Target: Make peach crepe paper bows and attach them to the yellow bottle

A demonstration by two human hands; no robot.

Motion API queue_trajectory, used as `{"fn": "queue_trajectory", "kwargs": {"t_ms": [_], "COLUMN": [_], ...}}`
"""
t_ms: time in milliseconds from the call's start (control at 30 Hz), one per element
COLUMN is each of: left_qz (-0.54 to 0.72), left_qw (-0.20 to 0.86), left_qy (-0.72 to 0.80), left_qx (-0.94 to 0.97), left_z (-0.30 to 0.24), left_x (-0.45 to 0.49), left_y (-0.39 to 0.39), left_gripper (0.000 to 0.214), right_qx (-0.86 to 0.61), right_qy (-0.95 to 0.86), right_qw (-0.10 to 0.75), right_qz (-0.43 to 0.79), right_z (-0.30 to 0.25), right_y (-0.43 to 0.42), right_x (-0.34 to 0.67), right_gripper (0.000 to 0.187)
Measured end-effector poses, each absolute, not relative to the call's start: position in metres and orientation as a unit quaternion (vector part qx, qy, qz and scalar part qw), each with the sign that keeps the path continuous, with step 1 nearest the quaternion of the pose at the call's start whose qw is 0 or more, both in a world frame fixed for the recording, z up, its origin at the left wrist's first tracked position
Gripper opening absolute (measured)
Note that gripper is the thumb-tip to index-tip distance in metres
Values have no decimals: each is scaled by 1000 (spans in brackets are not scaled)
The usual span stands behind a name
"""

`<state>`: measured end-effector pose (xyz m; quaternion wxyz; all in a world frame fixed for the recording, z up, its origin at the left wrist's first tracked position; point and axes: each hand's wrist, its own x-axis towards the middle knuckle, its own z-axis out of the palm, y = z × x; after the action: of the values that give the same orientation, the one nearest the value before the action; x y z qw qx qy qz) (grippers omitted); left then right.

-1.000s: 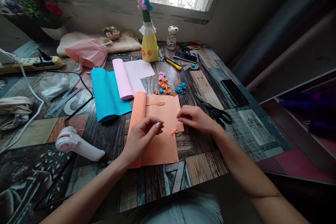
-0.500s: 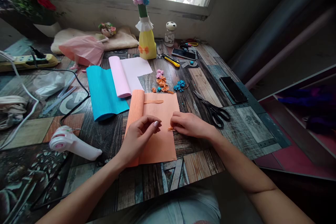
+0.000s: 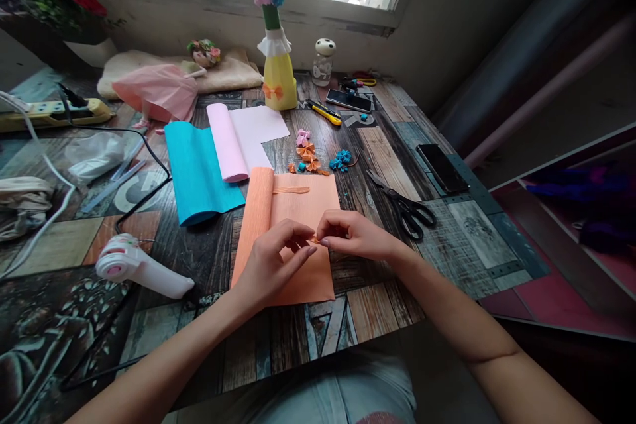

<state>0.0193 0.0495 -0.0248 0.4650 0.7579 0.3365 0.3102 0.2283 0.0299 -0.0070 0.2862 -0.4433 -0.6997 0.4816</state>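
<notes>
My right hand (image 3: 355, 233) pinches a small piece of orange crepe paper (image 3: 313, 240) between thumb and fingertips. From the other side my left hand (image 3: 275, 258) has its thumb and fingertips closed around the same piece; the fingers partly hide it. Both hands are just above an orange crepe paper sheet (image 3: 305, 285), whose left side is rolled up. A narrow folded orange strip (image 3: 291, 190) lies on the sheet's upper part. Beyond it are small orange paper flowers (image 3: 309, 158), a pink one (image 3: 303, 138) and blue ones (image 3: 340, 159).
Black scissors (image 3: 405, 205) and a phone (image 3: 442, 169) lie to the right. Blue (image 3: 196, 172) and pink (image 3: 226, 142) crepe rolls lie at left, near a white glue gun (image 3: 144, 269). A yellow decorated bottle (image 3: 279, 79), cutter (image 3: 324, 112) and second phone (image 3: 348, 100) are farther back.
My left hand has moved right, its fingertips now meeting the orange piece. My right hand has shifted slightly left and raised the piece over the sheet.
</notes>
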Motion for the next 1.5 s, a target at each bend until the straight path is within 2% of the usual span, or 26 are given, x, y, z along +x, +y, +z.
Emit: {"fn": "queue_trajectory", "kwargs": {"t_ms": [167, 333, 433, 600, 800, 967, 1100, 1300, 1500], "left_qz": [305, 331, 340, 342, 345, 330, 259, 232, 274], "left_qw": [559, 578, 556, 549, 549, 538, 539, 611, 592], "left_qy": [361, 382, 390, 393, 404, 408, 393, 358, 393], "left_qx": [681, 641, 651, 654, 645, 660, 699, 667, 648], "left_z": [-24, -20, -18, -18, -18, -15, -14, -23, -22], "left_x": [18, 16, 16, 16, 15, 13, 13, 17, 17], "left_y": [49, 51, 52, 52, 52, 55, 56, 51, 53], "left_gripper": [12, 12, 11, 12, 14, 16, 20, 36, 23], "right_qx": [-446, -478, -435, -380, -394, -402, -427, -469, -472], "right_qy": [-662, -699, -772, -856, -874, -861, -837, -796, -776], "right_qw": [321, 330, 268, 139, 98, 134, 197, 292, 333], "right_qz": [509, 417, 379, 322, 268, 283, 280, 248, 253], "right_z": [-13, -11, -10, -17, -22, -18, -15, -19, -22], "right_y": [29, 28, 25, 18, 18, 21, 22, 21, 18], "right_x": [227, 226, 224, 218, 214, 223, 223, 211, 203], "right_gripper": [9, 7, 6, 17, 10, 10, 12, 12, 8]}}
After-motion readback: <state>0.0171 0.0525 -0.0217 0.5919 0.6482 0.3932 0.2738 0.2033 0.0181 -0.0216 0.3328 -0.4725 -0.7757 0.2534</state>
